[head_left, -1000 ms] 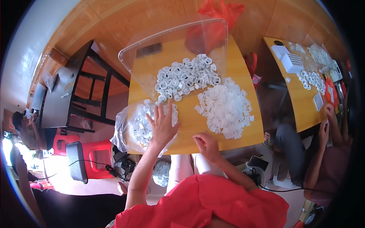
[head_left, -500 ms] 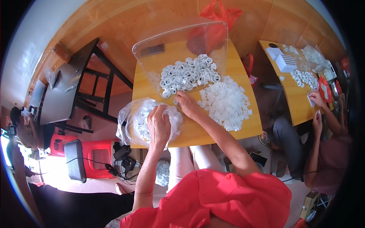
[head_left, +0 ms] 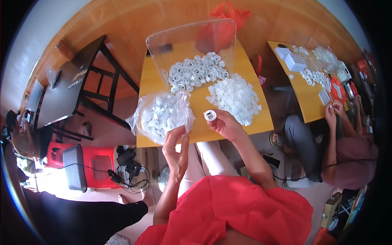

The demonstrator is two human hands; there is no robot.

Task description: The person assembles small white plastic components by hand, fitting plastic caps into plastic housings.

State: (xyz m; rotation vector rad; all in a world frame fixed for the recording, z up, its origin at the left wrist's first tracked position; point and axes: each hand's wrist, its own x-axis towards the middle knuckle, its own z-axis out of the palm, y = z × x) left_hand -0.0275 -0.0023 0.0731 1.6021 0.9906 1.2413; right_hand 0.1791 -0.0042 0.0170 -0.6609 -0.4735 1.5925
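Observation:
My right hand (head_left: 228, 125) holds a small round white plastic part (head_left: 210, 115) with a dark slot in its face, pinched between thumb and fingers above the table's front edge. My left hand (head_left: 176, 152) is beside the near edge of a clear plastic bag (head_left: 185, 116), its fingers curled toward the thumb; anything at the tips is too small to make out. Small white pieces (head_left: 161, 112) fill that bag. Farther back, many round white parts (head_left: 196, 72) lie in a clear plastic bin (head_left: 149, 45). Right of them spreads a heap of small translucent white pieces (head_left: 236, 98).
The wooden table (head_left: 261, 118) ends close before me. A red plastic bag (head_left: 218, 34) stands behind the bin. At right, a person's hands (head_left: 332, 112) work at another table (head_left: 300, 96). A black table (head_left: 67, 94) and a red stool (head_left: 100, 165) are at left.
My right hand has drawn back from the bin's near edge toward me, now showing a round white part. My left hand has come out of the bag, toward me.

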